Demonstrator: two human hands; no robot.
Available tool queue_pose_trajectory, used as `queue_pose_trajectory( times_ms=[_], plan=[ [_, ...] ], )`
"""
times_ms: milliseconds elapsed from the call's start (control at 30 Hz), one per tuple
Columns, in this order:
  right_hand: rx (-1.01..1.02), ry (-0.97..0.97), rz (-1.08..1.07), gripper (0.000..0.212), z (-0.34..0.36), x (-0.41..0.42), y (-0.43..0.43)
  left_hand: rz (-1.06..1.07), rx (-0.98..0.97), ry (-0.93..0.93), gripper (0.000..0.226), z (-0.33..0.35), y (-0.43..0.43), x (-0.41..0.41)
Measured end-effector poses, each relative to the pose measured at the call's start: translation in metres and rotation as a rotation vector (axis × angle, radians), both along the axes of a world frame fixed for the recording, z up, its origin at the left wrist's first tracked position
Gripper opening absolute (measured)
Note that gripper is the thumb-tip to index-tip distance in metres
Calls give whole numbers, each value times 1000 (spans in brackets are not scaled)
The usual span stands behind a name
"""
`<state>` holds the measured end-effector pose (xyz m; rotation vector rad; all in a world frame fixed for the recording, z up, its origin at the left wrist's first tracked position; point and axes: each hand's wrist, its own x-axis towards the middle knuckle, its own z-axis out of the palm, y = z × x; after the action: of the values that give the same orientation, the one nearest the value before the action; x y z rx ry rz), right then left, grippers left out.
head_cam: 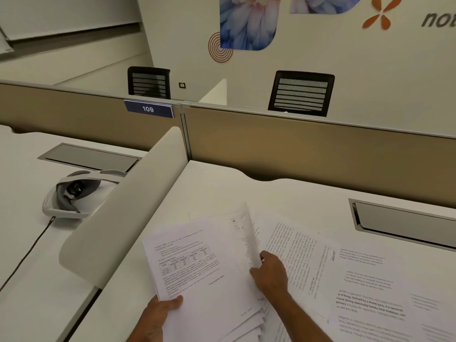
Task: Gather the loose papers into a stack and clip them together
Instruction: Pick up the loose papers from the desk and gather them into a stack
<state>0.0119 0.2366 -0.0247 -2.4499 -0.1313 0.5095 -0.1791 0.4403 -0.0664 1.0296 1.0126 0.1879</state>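
Note:
A rough stack of printed white papers [197, 272] is held above the white desk [283, 193]; its top sheet shows text and a small table. My left hand [160, 309] grips the stack's near left corner, thumb on top. My right hand [269, 272] pinches the right edge of a sheet that curls upward beside the stack. More loose printed sheets [365, 287] lie spread over the desk to the right, overlapping one another. No clip is visible.
A curved white divider [138, 201] borders the desk on the left. Beyond it lies a headset [74, 193] with a black cable. A metal cable hatch [404, 223] sits at the right rear. A tan partition [296, 144] closes the back.

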Motion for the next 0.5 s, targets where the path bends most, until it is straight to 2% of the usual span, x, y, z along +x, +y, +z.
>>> queue_pose_trajectory(
  times_ms=[33,67,133,267,367,500],
  plan=[
    [65,-3,-24,5,1,-1,-1,17,-30,-21,57,2,0,0],
    [135,-1,-44,17,2,-3,-5,24,-46,-45,58,4,1,0],
    [291,48,-32,26,6,-4,-18,48,-46,-88,59,8,0,-1],
    [547,316,-67,22,27,-9,-55,96,-142,-181,56,18,-11,-8],
    [616,483,-51,20,42,-16,-82,63,-189,-223,58,28,-26,-5],
    [627,519,-58,20,55,-16,-116,66,-170,-224,68,33,-42,8]
  ],
)
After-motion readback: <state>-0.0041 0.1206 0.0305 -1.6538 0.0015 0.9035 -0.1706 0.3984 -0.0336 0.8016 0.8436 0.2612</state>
